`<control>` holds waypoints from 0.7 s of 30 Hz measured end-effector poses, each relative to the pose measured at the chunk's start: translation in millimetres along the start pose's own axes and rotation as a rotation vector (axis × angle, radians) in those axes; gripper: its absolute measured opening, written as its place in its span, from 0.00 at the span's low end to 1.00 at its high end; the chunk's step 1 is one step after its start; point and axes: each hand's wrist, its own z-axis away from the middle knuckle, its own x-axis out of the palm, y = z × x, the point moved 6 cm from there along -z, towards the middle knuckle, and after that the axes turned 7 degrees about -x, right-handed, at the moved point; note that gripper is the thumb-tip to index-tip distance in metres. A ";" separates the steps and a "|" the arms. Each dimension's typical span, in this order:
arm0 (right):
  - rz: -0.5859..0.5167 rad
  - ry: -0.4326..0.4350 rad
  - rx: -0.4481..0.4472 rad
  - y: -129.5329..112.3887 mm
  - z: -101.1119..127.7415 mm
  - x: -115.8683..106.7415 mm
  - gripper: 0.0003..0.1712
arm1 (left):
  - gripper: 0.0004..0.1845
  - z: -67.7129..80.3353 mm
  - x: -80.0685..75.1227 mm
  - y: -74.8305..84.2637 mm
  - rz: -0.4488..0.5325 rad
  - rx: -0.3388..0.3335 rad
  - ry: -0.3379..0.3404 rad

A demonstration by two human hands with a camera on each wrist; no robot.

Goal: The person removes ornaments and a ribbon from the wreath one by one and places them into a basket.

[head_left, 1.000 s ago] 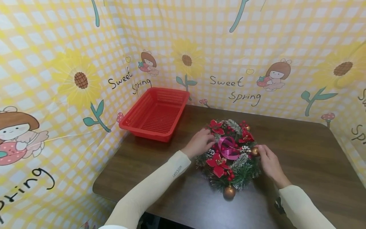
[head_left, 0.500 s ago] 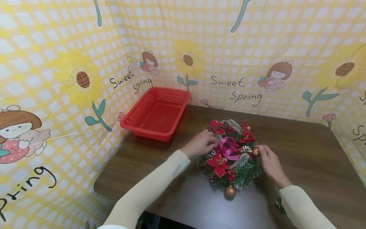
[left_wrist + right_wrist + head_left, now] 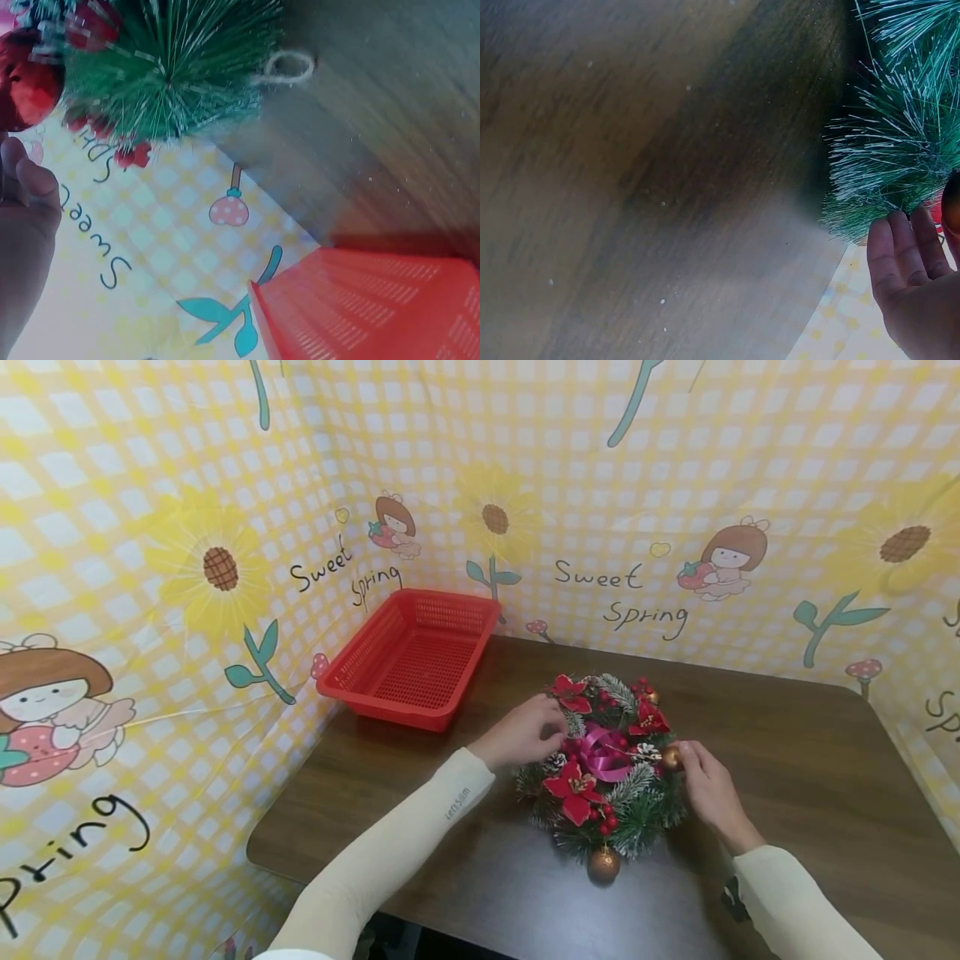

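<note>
A Christmas wreath [image 3: 603,768] of green pine needles, red poinsettias, berries, gold balls and a pink ribbon [image 3: 603,753] lies flat on the dark wooden table [image 3: 787,760]. My left hand [image 3: 547,732] grips the wreath's upper left rim with curled fingers. My right hand [image 3: 684,757] holds the right rim beside a gold ball [image 3: 670,757]. The left wrist view shows pine needles [image 3: 172,67], a string loop [image 3: 289,66] and my fingers [image 3: 30,187] at the left edge. In the right wrist view my fingers [image 3: 900,255] lie against the wreath's needles [image 3: 900,150].
An empty red mesh basket [image 3: 412,660] stands at the table's back left corner, also in the left wrist view as the basket [image 3: 375,307]. A yellow checked sunflower curtain [image 3: 675,485] closes off the back and both sides. Bare tabletop lies to the wreath's right and front.
</note>
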 end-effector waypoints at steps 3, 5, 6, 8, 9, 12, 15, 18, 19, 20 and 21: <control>-0.004 -0.001 0.005 -0.4 0.4 0.2 0.31 | 0.02 -0.2 -8.7 -0.8 0.004 0.000 0.030; -0.006 0.000 0.007 -0.3 0.4 0.3 0.31 | 0.03 -0.6 -15.7 -1.2 0.006 0.002 0.052; -0.006 0.002 0.006 -0.2 0.4 0.4 0.31 | 0.02 -0.7 -19.2 -1.6 0.003 0.002 0.063; -0.006 0.003 0.004 0.1 0.3 0.5 0.31 | 0.02 -1.0 -26.9 -3.4 0.015 -0.008 0.084; -0.007 0.003 0.006 0.2 0.2 0.5 0.31 | 0.02 -0.9 -31.3 -4.4 0.023 -0.017 0.097; -0.008 -0.003 0.014 0.0 0.3 0.6 0.32 | 0.02 -1.6 -45.9 -10.1 0.030 -0.054 0.140; -0.007 -0.009 0.020 -0.4 0.6 0.7 0.33 | 0.03 -2.3 -65.6 -16.7 0.041 -0.098 0.196; -0.004 -0.005 0.014 -0.9 0.8 0.6 0.32 | 0.03 -1.9 -88.5 -25.8 0.032 -0.153 0.267; -0.004 -0.003 0.011 -0.9 0.8 0.6 0.32 | 0.03 -1.3 -96.2 -29.2 0.030 -0.176 0.286; -0.003 0.001 0.008 -0.9 0.8 0.5 0.32 | 0.03 -0.3 -103.2 -33.3 0.023 -0.201 0.305; -0.004 0.001 0.007 -0.9 0.8 0.4 0.31 | 0.03 0.8 -109.7 -37.7 0.015 -0.228 0.321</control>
